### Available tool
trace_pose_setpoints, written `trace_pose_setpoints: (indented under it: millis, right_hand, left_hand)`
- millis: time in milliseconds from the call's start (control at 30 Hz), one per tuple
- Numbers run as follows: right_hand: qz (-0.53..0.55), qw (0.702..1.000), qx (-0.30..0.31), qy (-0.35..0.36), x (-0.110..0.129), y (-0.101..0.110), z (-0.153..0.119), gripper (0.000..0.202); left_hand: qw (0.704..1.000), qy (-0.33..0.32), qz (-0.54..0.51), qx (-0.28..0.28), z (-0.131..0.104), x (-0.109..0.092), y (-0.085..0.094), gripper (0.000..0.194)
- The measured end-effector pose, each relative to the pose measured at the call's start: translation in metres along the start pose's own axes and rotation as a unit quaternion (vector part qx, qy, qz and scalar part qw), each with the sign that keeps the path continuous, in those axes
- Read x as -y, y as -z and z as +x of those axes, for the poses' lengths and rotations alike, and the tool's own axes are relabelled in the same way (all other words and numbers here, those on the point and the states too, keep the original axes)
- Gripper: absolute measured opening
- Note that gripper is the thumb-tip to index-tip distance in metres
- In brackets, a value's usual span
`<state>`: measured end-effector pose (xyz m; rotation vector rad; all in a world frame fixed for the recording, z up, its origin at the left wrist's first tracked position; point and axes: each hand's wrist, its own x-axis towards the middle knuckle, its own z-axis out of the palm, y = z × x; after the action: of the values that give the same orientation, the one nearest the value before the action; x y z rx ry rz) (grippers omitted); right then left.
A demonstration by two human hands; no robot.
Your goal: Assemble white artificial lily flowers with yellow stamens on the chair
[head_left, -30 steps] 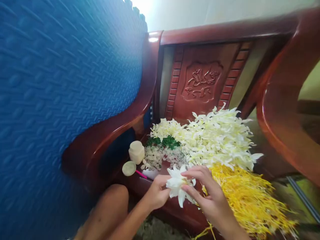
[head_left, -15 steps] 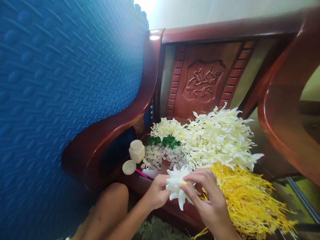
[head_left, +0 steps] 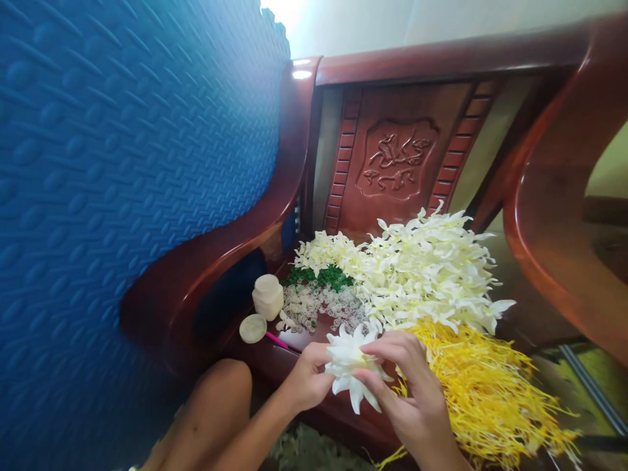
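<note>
A bare knee (head_left: 226,386) is bent up close by, on the left side. Next to it, the left hand (head_left: 310,376) is curled up, and its grip is clamped on the left side of a white flower (head_left: 346,363). Petals hide some of its fingertips. The right hand (head_left: 412,379) comes in from the other side, and the thumb and finger of its grip are pinched on the pale yellow middle. So the flower is between the two hands, up over the front edge of a red-brown wooden chair (head_left: 432,65), with its pointy petals spread out

Right beside the right hand is a big messy heap of yellow strands (head_left: 490,386). A few strands stick out low down, near the wrist. On the left part of the seat is a pink stick (head_left: 277,340), and its end is by a round pale lid (head_left: 253,329). Just behind the lid is a small white tub (head_left: 268,296), standing up. To its right are lots of little see-through rings (head_left: 314,301), then little green bits (head_left: 333,277) behind them. A big pile of white flowers (head_left: 417,268) is behind the yellow heap. Farther back is a carved picture (head_left: 397,160) on the wood, and then a pale wall (head_left: 466,26)
</note>
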<state>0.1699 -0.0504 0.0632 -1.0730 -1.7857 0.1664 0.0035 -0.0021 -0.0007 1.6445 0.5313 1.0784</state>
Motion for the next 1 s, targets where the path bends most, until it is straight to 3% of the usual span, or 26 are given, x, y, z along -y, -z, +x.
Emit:
trace_pose_setpoints:
  millis: [233, 400, 533, 833, 1000]
  right_hand:
    - [0.029, 0.999, 0.014, 0.0, 0.003, -0.001, 0.002, 0.017]
    - [0.064, 0.996, -0.005, -0.057, 0.0, -0.007, -0.001, 0.009]
    - [0.09, 0.99, 0.015, -0.111, -0.005, -0.012, -0.003, 0.017]
    - [0.087, 0.983, 0.039, -0.159, -0.023, -0.02, -0.003, 0.018]
    - [0.125, 0.975, 0.038, -0.18, -0.02, -0.025, 0.001, 0.021]
  left_hand:
    - [1.0, -0.003, 0.02, -0.007, 0.0, 0.001, 0.001, 0.025]
    - [1.0, -0.018, 0.023, -0.005, -0.001, 0.003, 0.001, 0.022]
    - [0.999, -0.023, 0.037, -0.006, -0.002, 0.001, 0.003, 0.021]
    - [0.997, -0.035, 0.068, -0.019, 0.003, -0.006, 0.01, 0.029]
    - [0.994, -0.046, 0.086, -0.048, 0.003, -0.004, 0.012, 0.028]
